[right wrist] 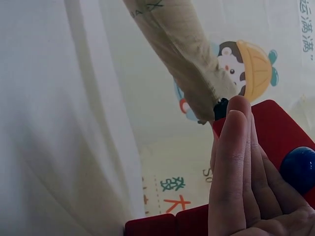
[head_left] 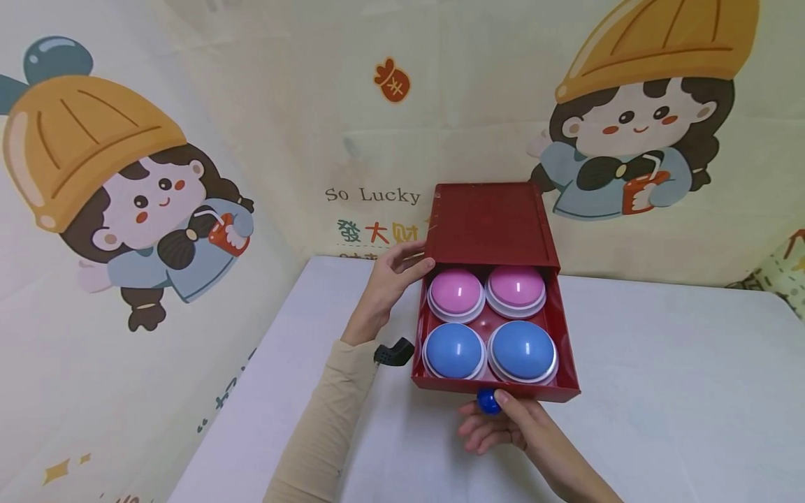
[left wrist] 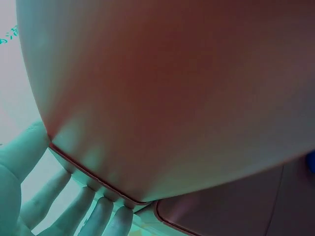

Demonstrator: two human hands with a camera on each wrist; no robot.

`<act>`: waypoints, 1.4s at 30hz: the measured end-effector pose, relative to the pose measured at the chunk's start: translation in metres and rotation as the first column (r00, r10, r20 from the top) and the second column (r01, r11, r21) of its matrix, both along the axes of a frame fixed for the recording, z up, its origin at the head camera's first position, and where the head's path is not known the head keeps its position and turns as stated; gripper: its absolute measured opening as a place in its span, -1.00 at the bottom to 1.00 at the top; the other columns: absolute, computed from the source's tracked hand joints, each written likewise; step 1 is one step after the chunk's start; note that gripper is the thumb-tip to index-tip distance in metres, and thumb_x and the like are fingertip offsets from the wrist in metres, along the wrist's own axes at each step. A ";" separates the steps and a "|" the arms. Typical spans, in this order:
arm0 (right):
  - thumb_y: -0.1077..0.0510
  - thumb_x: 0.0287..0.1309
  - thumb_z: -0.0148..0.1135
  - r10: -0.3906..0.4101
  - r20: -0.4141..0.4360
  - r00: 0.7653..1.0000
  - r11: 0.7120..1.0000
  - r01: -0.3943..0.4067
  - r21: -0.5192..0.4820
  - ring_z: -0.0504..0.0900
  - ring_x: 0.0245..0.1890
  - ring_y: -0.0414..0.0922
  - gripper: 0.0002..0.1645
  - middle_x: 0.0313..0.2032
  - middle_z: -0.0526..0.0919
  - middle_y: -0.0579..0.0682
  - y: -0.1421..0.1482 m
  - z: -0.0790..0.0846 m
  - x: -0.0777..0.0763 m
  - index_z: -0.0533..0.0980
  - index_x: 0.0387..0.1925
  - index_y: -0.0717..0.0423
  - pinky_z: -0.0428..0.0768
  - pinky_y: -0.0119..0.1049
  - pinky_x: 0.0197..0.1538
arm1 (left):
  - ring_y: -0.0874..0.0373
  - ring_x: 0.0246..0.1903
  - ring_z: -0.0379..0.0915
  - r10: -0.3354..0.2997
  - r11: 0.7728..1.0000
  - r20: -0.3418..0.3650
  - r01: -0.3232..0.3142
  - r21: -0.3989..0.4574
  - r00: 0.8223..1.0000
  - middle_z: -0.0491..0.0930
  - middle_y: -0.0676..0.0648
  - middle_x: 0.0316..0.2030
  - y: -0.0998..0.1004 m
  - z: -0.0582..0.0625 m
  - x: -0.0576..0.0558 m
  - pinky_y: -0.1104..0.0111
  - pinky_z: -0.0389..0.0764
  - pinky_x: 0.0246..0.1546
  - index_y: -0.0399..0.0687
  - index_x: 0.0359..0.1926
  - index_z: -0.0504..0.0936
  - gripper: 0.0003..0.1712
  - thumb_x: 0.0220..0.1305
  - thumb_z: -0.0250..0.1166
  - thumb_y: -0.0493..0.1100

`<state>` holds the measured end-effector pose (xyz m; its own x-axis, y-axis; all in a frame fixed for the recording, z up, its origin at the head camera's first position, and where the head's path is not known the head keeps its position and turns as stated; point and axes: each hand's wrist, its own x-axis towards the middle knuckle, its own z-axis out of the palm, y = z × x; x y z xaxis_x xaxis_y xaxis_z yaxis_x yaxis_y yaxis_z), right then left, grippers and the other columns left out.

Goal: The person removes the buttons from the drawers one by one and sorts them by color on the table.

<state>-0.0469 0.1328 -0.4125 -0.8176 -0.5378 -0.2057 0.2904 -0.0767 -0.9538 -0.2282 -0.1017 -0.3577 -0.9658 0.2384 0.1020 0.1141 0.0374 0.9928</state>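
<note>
My left hand (head_left: 388,288) grips the left edge of a red box (head_left: 490,222), its thumb on the near side. In the left wrist view its fingers (left wrist: 101,216) bend round the edge. Out of the box's sleeve extends a drawer (head_left: 569,335) holding two pink domes (head_left: 455,292) behind two blue domes (head_left: 454,351), all with white rims. A round blue knob (head_left: 488,402) projects from the drawer's front. My right hand (head_left: 522,426) pinches this knob, thumb on its right side. Straight fingers (right wrist: 231,162) reach past the knob in the right wrist view.
A white-covered table (head_left: 679,370) lies under the box. Behind it hangs a cream cloth backdrop (head_left: 283,91) printed with cartoon figures and lettering. A black wrist device (head_left: 393,353) sits at the left cuff. Patterned fabric (head_left: 786,272) is at the far right.
</note>
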 end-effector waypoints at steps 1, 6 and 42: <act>-0.13 0.57 -0.35 0.000 -0.001 1.000 1.000 0.000 0.002 0.77 -0.16 0.02 -0.27 -0.08 0.75 0.06 0.000 0.000 0.000 0.37 0.22 0.44 0.70 -0.19 0.00 | 0.15 0.22 0.48 0.002 1.000 0.001 -0.002 -0.003 1.000 0.56 0.03 0.16 0.000 0.000 0.000 0.15 0.43 0.32 0.09 0.23 0.54 -0.50 0.29 0.37 -0.04; -0.12 0.58 -0.38 0.009 -0.027 1.000 1.000 -0.009 0.001 0.76 -0.14 0.04 -0.28 -0.06 0.74 0.10 0.001 0.001 0.000 0.38 0.22 0.43 0.70 -0.21 0.00 | 0.08 0.24 0.45 -0.003 1.000 -0.004 0.003 0.003 1.000 0.56 0.04 0.17 0.000 0.000 -0.001 0.14 0.43 0.32 0.10 0.23 0.54 -0.50 0.29 0.38 -0.04; -0.07 0.58 -0.26 0.063 -0.080 0.995 0.979 -0.046 0.199 0.70 0.03 -0.03 -0.43 0.03 0.70 0.10 0.032 0.021 0.005 0.43 0.27 0.21 0.62 -0.09 0.18 | 0.09 0.24 0.45 0.012 1.000 0.002 -0.012 0.000 1.000 0.55 0.03 0.17 0.001 -0.002 0.001 0.15 0.44 0.31 0.12 0.24 0.53 -0.49 0.29 0.38 -0.02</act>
<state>-0.0421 0.1650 -0.3919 -0.8073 -0.5381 -0.2424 0.2054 0.1290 -0.9702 -0.2270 -0.1008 -0.3594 -0.9688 0.2269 0.0996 0.1113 0.0391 0.9930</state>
